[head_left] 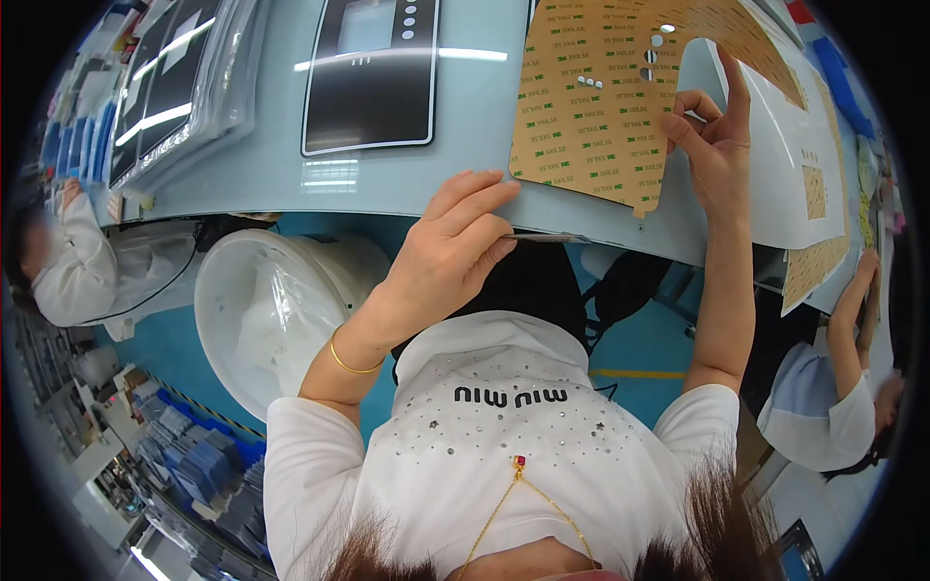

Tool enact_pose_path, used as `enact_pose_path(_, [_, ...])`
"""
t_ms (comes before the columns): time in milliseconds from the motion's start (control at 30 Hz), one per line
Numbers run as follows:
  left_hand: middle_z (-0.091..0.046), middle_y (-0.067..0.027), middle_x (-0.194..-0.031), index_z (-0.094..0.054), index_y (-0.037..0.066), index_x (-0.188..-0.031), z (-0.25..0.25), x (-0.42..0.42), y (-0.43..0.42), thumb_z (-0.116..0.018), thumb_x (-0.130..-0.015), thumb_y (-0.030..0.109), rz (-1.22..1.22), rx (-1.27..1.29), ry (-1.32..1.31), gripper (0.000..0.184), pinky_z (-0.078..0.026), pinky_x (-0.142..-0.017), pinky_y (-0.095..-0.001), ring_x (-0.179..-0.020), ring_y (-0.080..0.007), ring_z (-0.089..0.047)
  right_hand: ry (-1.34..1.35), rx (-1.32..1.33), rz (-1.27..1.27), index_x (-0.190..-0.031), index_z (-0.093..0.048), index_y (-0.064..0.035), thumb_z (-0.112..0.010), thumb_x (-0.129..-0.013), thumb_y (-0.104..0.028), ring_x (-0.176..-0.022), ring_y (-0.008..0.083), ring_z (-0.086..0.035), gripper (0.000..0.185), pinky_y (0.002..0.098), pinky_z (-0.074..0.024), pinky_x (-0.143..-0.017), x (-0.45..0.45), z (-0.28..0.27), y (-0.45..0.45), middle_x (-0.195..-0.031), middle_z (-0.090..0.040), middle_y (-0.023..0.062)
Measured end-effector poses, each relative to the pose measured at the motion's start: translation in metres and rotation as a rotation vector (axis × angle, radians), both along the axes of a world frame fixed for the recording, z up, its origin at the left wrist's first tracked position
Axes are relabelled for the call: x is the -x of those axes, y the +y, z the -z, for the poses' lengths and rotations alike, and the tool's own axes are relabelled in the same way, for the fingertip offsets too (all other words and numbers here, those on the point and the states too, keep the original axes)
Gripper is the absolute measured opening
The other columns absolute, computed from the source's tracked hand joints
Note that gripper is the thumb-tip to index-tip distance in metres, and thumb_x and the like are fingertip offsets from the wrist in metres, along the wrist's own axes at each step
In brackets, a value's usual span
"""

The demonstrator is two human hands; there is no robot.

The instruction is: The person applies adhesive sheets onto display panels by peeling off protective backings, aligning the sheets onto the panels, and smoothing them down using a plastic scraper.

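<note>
A tan adhesive-backed sheet [591, 126] printed with rows of 3M marks lies at the table's front edge, with several small holes and a bottom tab. My right hand [715, 145] is at its right edge, thumb and curled fingers closed on that edge and the index finger stretched up. My left hand [455, 237] is closed just off the sheet's lower left corner. From its fingers a thin pointed metal tool [544, 236], perhaps tweezers, sticks out to the right along the table edge. The part inside my grip is hidden.
On the table [252, 184] lies a black panel [368, 107] with a window. Film-wrapped black panels [170, 87] are stacked at left, white sheets [785, 155] at right. A white bin [237, 320] stands below the edge. Other people [82, 261] sit on both sides.
</note>
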State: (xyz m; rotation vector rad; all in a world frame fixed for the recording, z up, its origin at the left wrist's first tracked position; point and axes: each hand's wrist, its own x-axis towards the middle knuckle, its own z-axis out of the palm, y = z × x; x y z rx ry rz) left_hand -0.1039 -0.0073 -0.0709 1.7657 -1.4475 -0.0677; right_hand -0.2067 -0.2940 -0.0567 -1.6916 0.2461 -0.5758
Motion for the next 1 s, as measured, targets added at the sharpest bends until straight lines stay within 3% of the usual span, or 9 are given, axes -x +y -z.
enact_pose_path(567, [-0.055,-0.0161,-0.121,-0.052,0.000,-0.077,-0.005,0.006,-0.005,-0.072,-0.067,0.000,0.013,-0.089,-0.109,0.022,-0.042,-0.099,-0.0448,-0.115,-0.0324,-0.050,0.032,0.060,0.069,-0.147,-0.025,-0.0204,-0.062,-0.081,0.008,-0.064,0.0072,-0.057,0.081,0.0218,-0.0510,-0.060,-0.015,0.014,-0.001,-0.080,-0.056,0.0026])
enact_pose_path(633, [-0.055,-0.0166,-0.121,-0.052,0.000,-0.077,-0.004,0.007,-0.004,-0.072,-0.067,0.000,-0.002,-0.099,-0.135,0.022,-0.042,-0.099,-0.0447,-0.115,-0.0327,-0.050,-0.974,-0.431,-0.695,-0.149,-0.014,-0.0233,-0.067,-0.080,0.005,-0.064,0.0060,-0.055,0.092,0.0208,-0.0522,-0.057,-0.050,0.051,-0.016,-0.081,-0.053,0.0046])
enact_pose_path(667, [-0.055,-0.0166,-0.121,-0.052,0.000,-0.077,-0.005,0.007,-0.004,-0.072,-0.067,0.000,0.007,-0.097,-0.135,0.022,-0.042,-0.099,-0.0447,-0.115,-0.0327,-0.050,-0.975,-0.425,-0.687,-0.149,-0.014,-0.0233,-0.067,-0.080,0.005,-0.064,0.0060,-0.055,0.092,0.0208,-0.0522,-0.057,-0.038,0.032,-0.008,-0.081,-0.053,0.0046])
enact_pose_path(733, [-0.055,-0.0169,-0.121,-0.052,0.000,-0.077,-0.005,0.006,-0.005,-0.072,-0.068,0.000,0.002,-0.098,-0.141,0.022,-0.042,-0.098,-0.0447,-0.115,-0.0333,-0.050,0.064,-0.156,0.046,-0.149,-0.014,-0.0235,-0.065,-0.080,0.008,-0.063,0.0058,-0.054,0.091,0.0198,-0.0508,-0.056,-0.003,-0.010,0.007,-0.081,-0.053,0.0041])
enact_pose_path(1000, [-0.056,-0.0170,-0.122,-0.052,0.000,-0.077,-0.004,0.007,-0.004,-0.071,-0.069,0.000,-0.004,-0.108,-0.125,0.021,-0.042,-0.099,-0.0448,-0.115,-0.0343,-0.050,0.109,-0.172,0.068,-0.149,-0.015,-0.0239,-0.062,-0.079,0.011,-0.064,0.0049,-0.052,0.091,0.0203,-0.0495,-0.057,-0.003,-0.018,0.014,-0.079,-0.051,0.0029])
